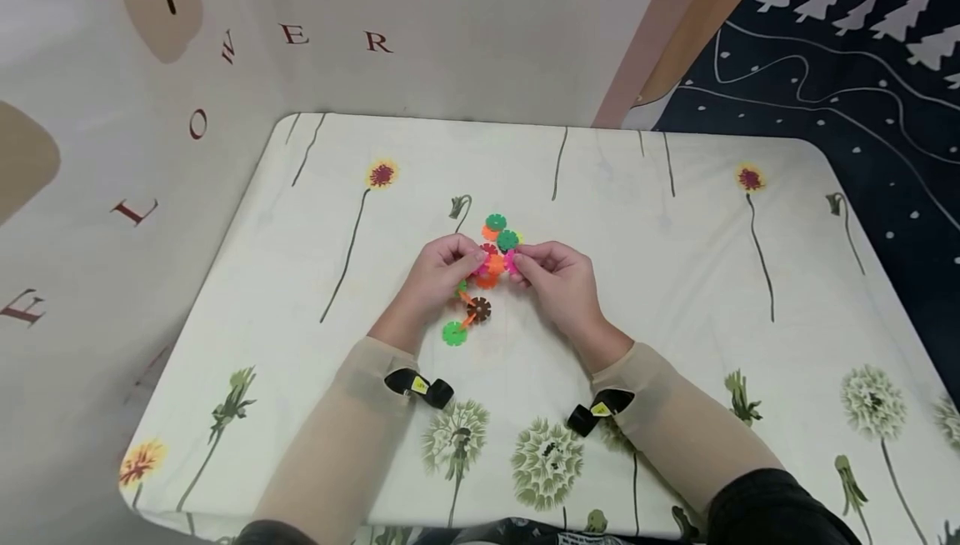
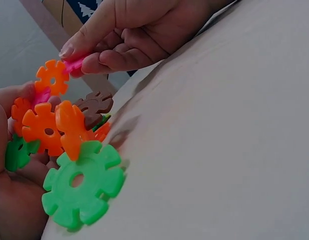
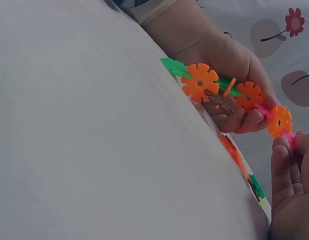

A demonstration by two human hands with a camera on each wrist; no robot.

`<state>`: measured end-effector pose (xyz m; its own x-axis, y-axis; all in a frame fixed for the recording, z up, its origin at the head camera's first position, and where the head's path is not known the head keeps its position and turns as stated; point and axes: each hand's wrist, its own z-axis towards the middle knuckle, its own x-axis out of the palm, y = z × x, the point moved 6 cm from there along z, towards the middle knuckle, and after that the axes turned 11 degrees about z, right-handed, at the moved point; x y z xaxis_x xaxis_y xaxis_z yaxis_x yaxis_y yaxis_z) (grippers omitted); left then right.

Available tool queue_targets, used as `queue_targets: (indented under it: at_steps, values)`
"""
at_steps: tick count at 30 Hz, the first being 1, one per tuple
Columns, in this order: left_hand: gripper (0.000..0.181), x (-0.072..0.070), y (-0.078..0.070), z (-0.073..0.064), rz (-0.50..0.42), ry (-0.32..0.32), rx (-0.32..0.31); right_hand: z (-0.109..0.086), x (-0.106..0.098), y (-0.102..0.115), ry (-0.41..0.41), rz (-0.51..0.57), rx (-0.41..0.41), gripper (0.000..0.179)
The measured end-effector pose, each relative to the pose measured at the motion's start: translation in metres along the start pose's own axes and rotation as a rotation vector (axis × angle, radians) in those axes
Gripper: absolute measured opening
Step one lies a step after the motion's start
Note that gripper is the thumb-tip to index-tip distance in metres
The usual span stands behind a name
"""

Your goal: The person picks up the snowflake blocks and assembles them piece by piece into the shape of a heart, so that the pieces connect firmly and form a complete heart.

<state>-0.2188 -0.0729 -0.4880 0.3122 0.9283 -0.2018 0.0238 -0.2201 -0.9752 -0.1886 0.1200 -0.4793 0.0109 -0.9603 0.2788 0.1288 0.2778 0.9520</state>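
Observation:
A chain of notched plastic discs hangs from my left hand (image 1: pixel 438 277), which pinches it by a pink disc (image 2: pixel 42 95). Along the chain come orange discs, a brown disc (image 1: pixel 479 309) and a bright green disc (image 2: pixel 84 185) at its lower end. Beyond the left fingers, an orange disc (image 3: pixel 280 121) stands slotted between the two pink ones. My right hand (image 1: pixel 561 280) pinches the outer pink disc (image 2: pixel 74 65) between thumb and fingers, right at the edge of that orange disc. Fingertips partly cover both pink discs.
More notched discs lie on the table just beyond the hands, among them green discs (image 1: pixel 496 222) and an orange disc (image 1: pixel 490 233). A white flower-print cloth (image 1: pixel 660 253) covers the table. Behind it hangs a printed curtain (image 1: pixel 480 53).

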Motion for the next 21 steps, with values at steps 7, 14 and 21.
queue_targets:
  at_steps: [7,14,21]
  values:
    - [0.016,-0.0006,-0.0023,-0.0009,-0.032,0.009,0.047,-0.0008,0.0005,-0.0012,0.023,-0.002,-0.011,0.012]
    - [0.014,0.0005,0.0004,-0.0002,-0.011,0.015,0.000,-0.0004,0.0027,-0.0033,0.065,0.045,0.001,0.015]
    - [0.012,0.0037,-0.0013,-0.0008,-0.016,0.066,-0.035,-0.0006,0.0063,-0.0052,0.140,-0.007,0.016,0.028]
